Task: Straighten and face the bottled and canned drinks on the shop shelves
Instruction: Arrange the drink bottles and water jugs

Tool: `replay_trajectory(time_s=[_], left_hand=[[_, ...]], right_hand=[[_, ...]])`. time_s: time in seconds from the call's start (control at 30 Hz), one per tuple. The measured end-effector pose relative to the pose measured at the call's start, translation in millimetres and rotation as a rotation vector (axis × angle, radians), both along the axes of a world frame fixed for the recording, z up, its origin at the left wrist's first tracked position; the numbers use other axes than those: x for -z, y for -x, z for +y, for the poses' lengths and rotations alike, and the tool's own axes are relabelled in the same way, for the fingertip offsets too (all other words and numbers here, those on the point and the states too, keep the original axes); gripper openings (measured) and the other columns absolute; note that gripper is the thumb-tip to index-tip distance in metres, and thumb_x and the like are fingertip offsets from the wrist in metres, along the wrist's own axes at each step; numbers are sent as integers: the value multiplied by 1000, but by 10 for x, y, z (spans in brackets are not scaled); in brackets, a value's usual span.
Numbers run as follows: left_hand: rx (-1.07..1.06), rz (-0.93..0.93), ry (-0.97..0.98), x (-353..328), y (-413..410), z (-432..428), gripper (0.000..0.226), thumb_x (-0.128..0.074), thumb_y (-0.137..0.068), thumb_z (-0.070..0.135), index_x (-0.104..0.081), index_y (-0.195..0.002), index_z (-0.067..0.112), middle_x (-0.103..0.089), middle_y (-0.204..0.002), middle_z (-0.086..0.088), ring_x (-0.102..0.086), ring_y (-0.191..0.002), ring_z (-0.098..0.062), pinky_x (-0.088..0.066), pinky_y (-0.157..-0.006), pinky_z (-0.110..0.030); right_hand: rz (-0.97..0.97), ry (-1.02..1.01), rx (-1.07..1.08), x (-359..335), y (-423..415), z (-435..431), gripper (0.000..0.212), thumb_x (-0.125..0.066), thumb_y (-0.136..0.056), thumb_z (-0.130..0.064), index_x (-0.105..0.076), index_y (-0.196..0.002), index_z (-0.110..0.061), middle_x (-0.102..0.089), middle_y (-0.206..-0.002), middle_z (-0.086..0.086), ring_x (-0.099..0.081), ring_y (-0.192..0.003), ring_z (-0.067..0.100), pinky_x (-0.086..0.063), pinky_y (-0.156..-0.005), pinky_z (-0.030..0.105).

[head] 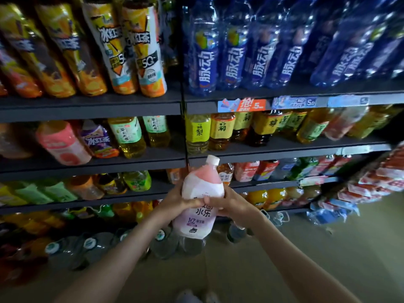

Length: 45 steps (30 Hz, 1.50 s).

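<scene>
Shop shelving in two bays, one pink bottle out in both hands

Dark shelf boards (91, 106) run across two bays, packed with drinks. Along the front edge of the top board in view stand yellow iced-tea bottles (144, 51), lettered 冰红茶 with "5G" beneath. In the right bay are blue bottles (205, 51) reading 脉动, with their labels outward. Price tags (241, 104) clip onto that board's front edge, and a "5" shows on one.

The pink bottle (200, 200) is on no shelf. It is held in the air before the upright where the bays meet, white cap up and tipped slightly right. The left hand (181, 201) and right hand (231, 204) clamp its waist from either side, fingers curled round it and thumbs meeting across the front. That two-handed hold likely serves to turn the label forward before it goes back. 水乐 reads below the thumbs; the smaller print is too blurred.

A pink-labelled bottle (63, 143) sits at the front edge of the next board down in the left bay, perhaps marking its row. Yellow-labelled tea bottles (222, 130) in the right bay stand unevenly and probably need facing yet.
</scene>
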<state>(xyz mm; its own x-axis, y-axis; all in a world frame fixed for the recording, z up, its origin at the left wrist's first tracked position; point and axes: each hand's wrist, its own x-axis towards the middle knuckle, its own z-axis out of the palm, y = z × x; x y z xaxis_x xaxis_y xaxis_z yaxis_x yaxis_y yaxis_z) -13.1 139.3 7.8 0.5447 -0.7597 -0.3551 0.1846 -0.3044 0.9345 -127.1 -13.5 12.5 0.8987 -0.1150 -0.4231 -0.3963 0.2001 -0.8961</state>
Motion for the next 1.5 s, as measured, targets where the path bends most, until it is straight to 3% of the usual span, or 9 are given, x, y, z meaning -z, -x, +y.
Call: replay_trajectory(time_s=[0.2, 0.37, 0.67, 0.83, 1.0, 1.1, 1.2, 1.3, 1.5], left_hand=[[156, -244, -88, 84, -164, 106, 85, -88, -59, 40, -39, -129, 41, -54, -123, 21, -53, -111, 4, -48, -88, -18], [132, -398, -99, 607, -522, 425, 80, -88, -61, 36, -40, -124, 46, -50, -122, 34, -48, -115, 11, -44, -91, -14], [-95, -524, -175, 2295, -1224, 612, 77, -73, -70, 36, -33, -136, 42, -64, -117, 4, -62, -106, -15, -53, -83, -39], [-241, -688, -184, 2766, -1499, 485, 79, -68, -85, 15, -10, -127, 50, -65, -118, -12, -64, -100, -25, -41, -67, -13], [-429, -766, -141, 3125, -1730, 380, 78, -68, -84, 7, -17, -129, 48, -59, -129, -9, -59, -111, -26, -38, -75, -8], [-552, -721, -158, 3237, -1823, 317, 63, -64, -88, 11, -34, -143, 21, -61, -126, -7, -57, -113, -25, -31, -71, 5], [-552, -739, -224, 3268, -1800, 239, 39, -55, -93, 15, -48, -131, 11, -64, -105, -1, -59, -106, -26, -36, -67, 0], [-731, -749, -323, 3252, -1746, 126, 32, -52, -93, 9, -49, -124, 3, -54, -118, -14, -56, -108, -31, -37, -80, -17], [-834, -758, -336, 3241, -1768, 26, 31, -63, -86, 14, -49, -108, -3, -49, -111, -20, -57, -95, -40, -42, -70, -34]], right_hand=[[-38, 51, 64, 301, -5, 94, 85, -89, -61, -26, -40, -131, -27, -57, -124, 13, -59, -113, 25, -53, -90, 43], [-37, 266, 148, 834, -388, 474, 96, -91, -44, -41, -40, -123, -25, -56, -121, -1, -58, -104, 2, -50, -80, 18], [-153, 408, 263, 2414, -1378, 769, 87, -95, -48, -26, -43, -117, -23, -57, -117, -1, -60, -102, 7, -53, -81, 26], [-267, 449, 292, 2818, -1805, 685, 90, -90, -51, -28, -39, -124, -20, -53, -121, -1, -56, -107, 3, -51, -85, 22], [-371, 506, 297, 3020, -2216, 627, 79, -88, -58, -2, -43, -116, -28, -54, -115, -12, -55, -101, -11, -44, -78, 6], [-367, 482, 289, 3040, -2401, 656, 70, -84, -65, -5, -47, -117, -33, -59, -114, -15, -58, -99, -8, -45, -74, 6], [-313, 566, 321, 3048, -2464, 720, 70, -79, -68, -25, -44, -125, -44, -56, -121, -18, -57, -105, -5, -47, -79, 10], [-216, 758, 359, 3156, -2427, 759, 68, -63, -88, -16, -31, -146, -29, -44, -143, -6, -48, -125, 11, -42, -101, 21], [-92, 969, 373, 3267, -2468, 797, 49, -49, -93, -1, -40, -138, -17, -46, -137, -2, -53, -115, 17, -36, -76, 13]])
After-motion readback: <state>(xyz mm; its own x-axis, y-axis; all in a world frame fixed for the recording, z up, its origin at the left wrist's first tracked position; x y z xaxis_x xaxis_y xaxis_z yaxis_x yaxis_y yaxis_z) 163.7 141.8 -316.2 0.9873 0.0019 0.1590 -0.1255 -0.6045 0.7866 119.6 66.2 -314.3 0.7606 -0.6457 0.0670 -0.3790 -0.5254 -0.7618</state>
